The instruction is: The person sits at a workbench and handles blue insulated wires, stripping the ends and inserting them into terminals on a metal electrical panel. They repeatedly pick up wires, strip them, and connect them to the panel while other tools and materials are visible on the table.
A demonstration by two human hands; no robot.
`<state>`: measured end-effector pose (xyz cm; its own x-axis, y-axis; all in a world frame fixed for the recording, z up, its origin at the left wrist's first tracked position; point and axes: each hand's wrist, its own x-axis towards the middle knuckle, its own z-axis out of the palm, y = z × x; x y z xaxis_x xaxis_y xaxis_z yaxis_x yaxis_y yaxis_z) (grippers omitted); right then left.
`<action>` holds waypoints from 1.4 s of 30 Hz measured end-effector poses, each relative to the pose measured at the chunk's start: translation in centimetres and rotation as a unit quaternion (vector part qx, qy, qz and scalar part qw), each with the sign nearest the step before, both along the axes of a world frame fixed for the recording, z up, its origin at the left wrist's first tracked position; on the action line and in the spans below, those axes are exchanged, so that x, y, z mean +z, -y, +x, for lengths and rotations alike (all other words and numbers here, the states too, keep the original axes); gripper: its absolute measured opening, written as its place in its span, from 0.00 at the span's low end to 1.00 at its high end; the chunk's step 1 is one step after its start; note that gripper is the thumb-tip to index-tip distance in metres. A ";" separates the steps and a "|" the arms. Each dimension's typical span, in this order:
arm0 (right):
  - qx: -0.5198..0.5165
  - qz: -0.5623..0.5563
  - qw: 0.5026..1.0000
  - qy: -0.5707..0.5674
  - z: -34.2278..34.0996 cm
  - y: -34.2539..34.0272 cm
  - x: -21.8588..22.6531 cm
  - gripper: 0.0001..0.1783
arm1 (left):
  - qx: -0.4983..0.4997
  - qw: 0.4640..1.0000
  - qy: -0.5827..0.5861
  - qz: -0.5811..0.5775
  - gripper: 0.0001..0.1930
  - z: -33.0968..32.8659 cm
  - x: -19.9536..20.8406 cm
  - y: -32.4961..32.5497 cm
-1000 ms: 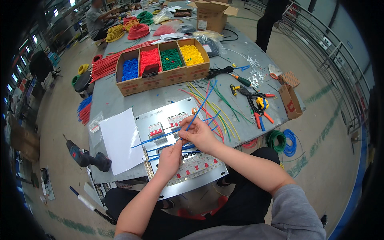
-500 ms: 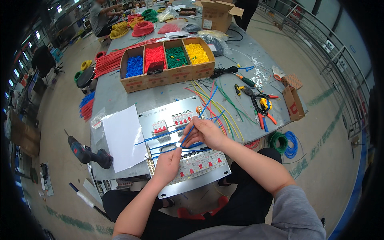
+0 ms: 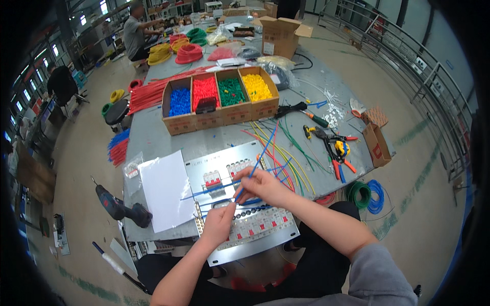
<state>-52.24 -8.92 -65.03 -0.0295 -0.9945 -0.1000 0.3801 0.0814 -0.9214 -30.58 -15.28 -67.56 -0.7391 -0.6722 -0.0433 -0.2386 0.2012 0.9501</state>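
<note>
A metal mounting plate (image 3: 245, 151) with rows of circuit breakers (image 3: 213, 179) lies at the table's near edge, under both hands. A blue wire (image 3: 263, 153) slants up and to the right above it, its lower part between my hands. My left hand (image 3: 219, 224) is closed, thumb and fingers pinching the wire's lower end. Just above it, my right hand (image 3: 263, 186) has its fingers bent around the same wire. Other blue wires (image 3: 196, 194) run across the plate beneath my fingers. The fingertips partly hide where the wire ends.
Beyond the plate stands a cardboard box (image 3: 182, 125) with blue, red, green and yellow caps. Pliers (image 3: 334, 153), a screwdriver (image 3: 317, 120) and loose coloured wires (image 3: 286, 153) lie at right. A white sheet (image 3: 166, 196) and a cordless drill (image 3: 120, 206) are at left. A person (image 3: 137, 33) sits far off.
The whole view has shifted, so the table and box appear lower. Both hands keep hold of the blue wire, and the right fingers have shifted slightly along it.
</note>
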 end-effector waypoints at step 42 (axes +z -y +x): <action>-0.205 -0.167 0.964 0.026 -8.4 -2.5 4.6 0.11 | -0.053 0.999 -0.001 0.005 0.30 -2.5 2.6 -1.3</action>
<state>-60.59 -6.38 -60.46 -0.4308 -0.8770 0.2127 0.3626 -0.3841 -0.8491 -33.11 -13.96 -64.96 -0.8065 -0.5892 -0.0486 -0.2144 0.2149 0.9528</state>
